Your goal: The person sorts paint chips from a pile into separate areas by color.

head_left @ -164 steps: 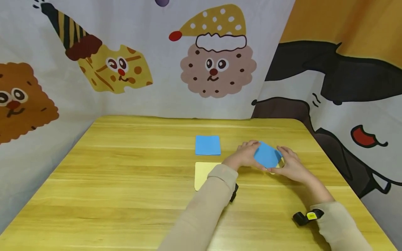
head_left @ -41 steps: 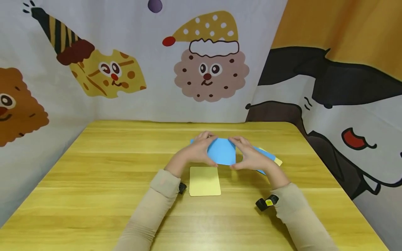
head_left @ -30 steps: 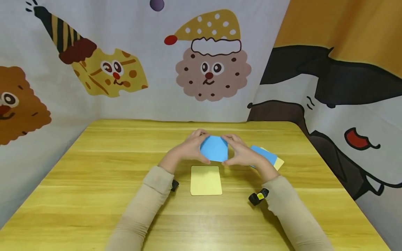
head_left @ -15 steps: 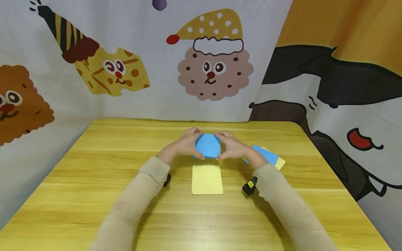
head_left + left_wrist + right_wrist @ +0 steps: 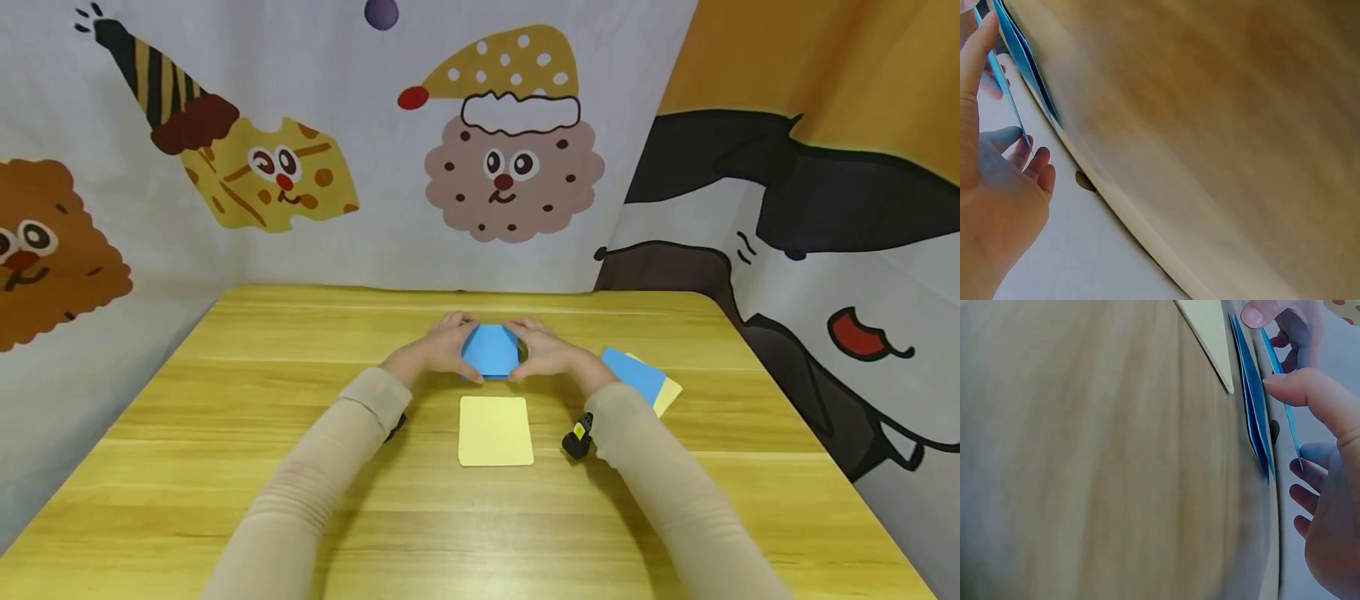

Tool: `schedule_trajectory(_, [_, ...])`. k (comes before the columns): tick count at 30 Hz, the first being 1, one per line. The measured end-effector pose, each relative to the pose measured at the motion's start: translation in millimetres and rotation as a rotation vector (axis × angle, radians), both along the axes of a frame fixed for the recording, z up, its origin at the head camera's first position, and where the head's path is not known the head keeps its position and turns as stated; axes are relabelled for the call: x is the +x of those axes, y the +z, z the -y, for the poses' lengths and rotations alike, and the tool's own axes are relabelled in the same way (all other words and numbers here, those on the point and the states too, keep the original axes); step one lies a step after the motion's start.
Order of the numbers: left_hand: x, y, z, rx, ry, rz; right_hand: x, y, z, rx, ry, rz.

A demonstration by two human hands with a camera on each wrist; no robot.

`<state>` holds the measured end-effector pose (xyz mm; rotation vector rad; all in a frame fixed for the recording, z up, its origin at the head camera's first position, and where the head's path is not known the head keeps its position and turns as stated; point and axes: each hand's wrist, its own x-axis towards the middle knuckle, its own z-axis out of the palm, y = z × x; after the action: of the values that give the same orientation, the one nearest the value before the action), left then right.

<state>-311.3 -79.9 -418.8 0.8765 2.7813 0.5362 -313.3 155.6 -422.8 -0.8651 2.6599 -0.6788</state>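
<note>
A blue square card (image 5: 491, 350) is held between my two hands near the back middle of the table. My left hand (image 5: 441, 346) grips its left edge between thumb and fingers. On the opposite edge, my right hand (image 5: 547, 350) does the same. The wrist views show the held card edge-on, apart from a few blue cards (image 5: 1251, 394) lying below it on the table. Those lower cards gape slightly from one another. Nearer to me, a yellow square card (image 5: 496, 431) lies flat, touched by neither hand.
To the right, a blue card (image 5: 633, 375) lies askew over a yellow card (image 5: 669, 396). The wooden table (image 5: 225, 433) ends at a printed curtain (image 5: 300, 258) behind. A small black camera (image 5: 576, 442) sits on the right wrist.
Both hands have brought a blue card from the right-hand pile leftward over the blue cards at the back middle. In the last second it has come slightly further left.
</note>
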Motion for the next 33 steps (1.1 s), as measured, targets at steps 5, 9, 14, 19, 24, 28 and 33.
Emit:
schedule_trajectory(5, [0.8,-1.1,1.5,-0.035,0.010,0.017,-3.2,-5.0,2.6,0.009,0.006,0.017])
schedule_trajectory(9, [0.1,-3.1,0.0,-0.077,0.005,0.019,-4.3,-7.3,2.0,0.013,0.003,0.037])
schedule_trajectory(14, [-0.8,-4.9,-1.5,-0.105,0.003,0.031,-5.0,-9.0,1.5,0.029,-0.003,0.053])
schedule_trajectory(19, [-1.1,-4.4,-0.7,-0.121,-0.003,0.054,-6.0,-10.3,2.7,0.054,-0.009,0.069])
schedule_trajectory(24, [-1.4,-4.6,1.2,-0.105,-0.010,0.065,-3.6,-8.5,1.1,0.055,-0.006,0.087])
schedule_trajectory(28, [-1.3,-4.6,5.6,-0.050,-0.005,0.044,1.0,-8.4,-4.4,0.009,-0.006,0.095])
schedule_trajectory(33, [2.8,0.8,10.2,-0.007,0.009,0.007,14.8,-7.3,-17.2,-0.071,-0.021,0.059])
